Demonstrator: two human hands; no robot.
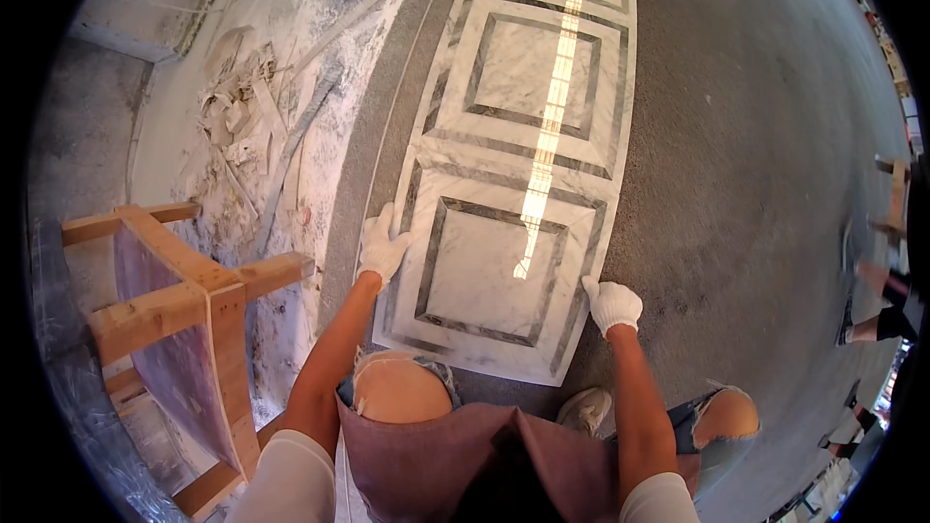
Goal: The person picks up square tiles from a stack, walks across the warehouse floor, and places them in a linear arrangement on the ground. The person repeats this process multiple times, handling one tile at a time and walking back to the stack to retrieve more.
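A long white marble panel (494,281) with dark inlaid rectangular frames lies on the floor before me and stretches away. Both my hands wear white gloves. My left hand (384,248) lies at the panel's left edge, its fingers spread and some resting on the marble. Beside the right edge is my right hand (615,307), fingers curled in and thumb stretched out to touch the edge. Its palm is turned out of sight, so anything inside it is hidden. My knees are bent near the panel's close end.
A wooden frame (221,295) with a board stands at left. Beyond it, broken pieces and rubble (237,121) lie on a whitish, dusty floor with a hose (291,155). Grey rough floor (736,184) spreads at right. Other people's legs (877,324) show at the far right.
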